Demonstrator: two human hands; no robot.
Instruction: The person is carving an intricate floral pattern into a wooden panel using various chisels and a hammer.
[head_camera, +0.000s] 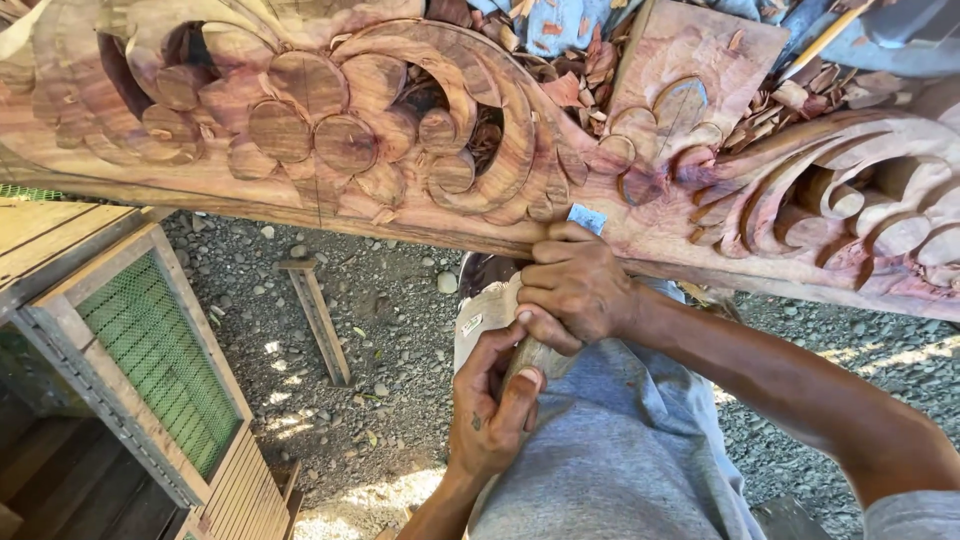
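A long reddish wooden panel (330, 130), carved with scrolls, leaves and round grape-like knobs, spans the top of the view. My right hand (575, 285) grips a chisel close to its metal blade (587, 218), whose tip rests against the panel's lower edge. My left hand (495, 410) is wrapped around the chisel's wooden handle (537, 355) just below the right hand. Both hands sit above my lap in grey cloth (620, 450).
Wood chips (575, 75) lie piled on and behind the panel. A wooden frame with green mesh (150, 350) stands at the left over slatted boards. Gravel ground (400, 330) lies below, with a short wooden stake (318, 315) on it.
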